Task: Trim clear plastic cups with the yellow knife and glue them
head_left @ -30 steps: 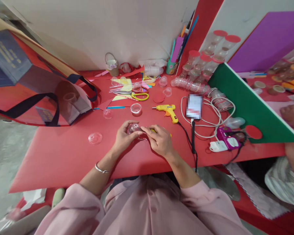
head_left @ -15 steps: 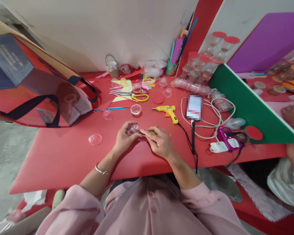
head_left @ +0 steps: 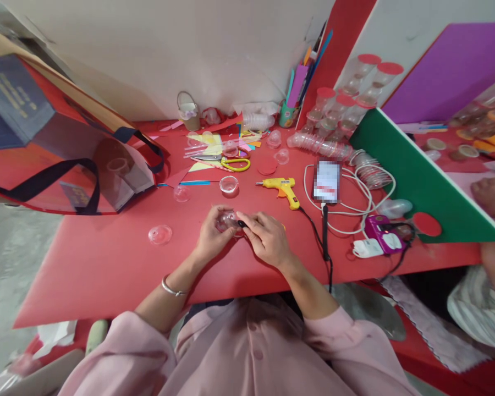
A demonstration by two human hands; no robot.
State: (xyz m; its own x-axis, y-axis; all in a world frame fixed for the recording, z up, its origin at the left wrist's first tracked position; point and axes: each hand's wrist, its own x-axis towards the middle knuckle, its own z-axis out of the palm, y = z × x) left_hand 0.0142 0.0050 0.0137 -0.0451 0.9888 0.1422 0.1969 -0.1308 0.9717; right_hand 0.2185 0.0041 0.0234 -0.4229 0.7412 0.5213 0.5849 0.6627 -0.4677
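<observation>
My left hand point(head_left: 210, 235) is closed around a small clear plastic cup or dome lid point(head_left: 224, 221), held low over the red table point(head_left: 119, 275). The fingers of my right hand point(head_left: 269, 237) are pinched on a slim tool with a black end point(head_left: 242, 224), which meets the right side of the clear piece. Most of the tool is hidden in my palm, so its kind is unclear. Just beyond my hands stands a clear plastic cup point(head_left: 229, 187). A yellow glue gun point(head_left: 284, 188) lies to its right, and a clear dome lid point(head_left: 160, 235) rests to the left.
Yellow-handled scissors point(head_left: 235, 163) lie among paper scraps. A phone point(head_left: 326, 181), a white cable and a purple power strip point(head_left: 381, 234) are on the right. A green divider point(head_left: 421, 187) separates a co-worker's arm point(head_left: 493, 195). A red bag point(head_left: 66, 159) stands left.
My right fingers have shifted on the tool, and its black end now shows more plainly against the clear piece. The things on the table have stayed in place.
</observation>
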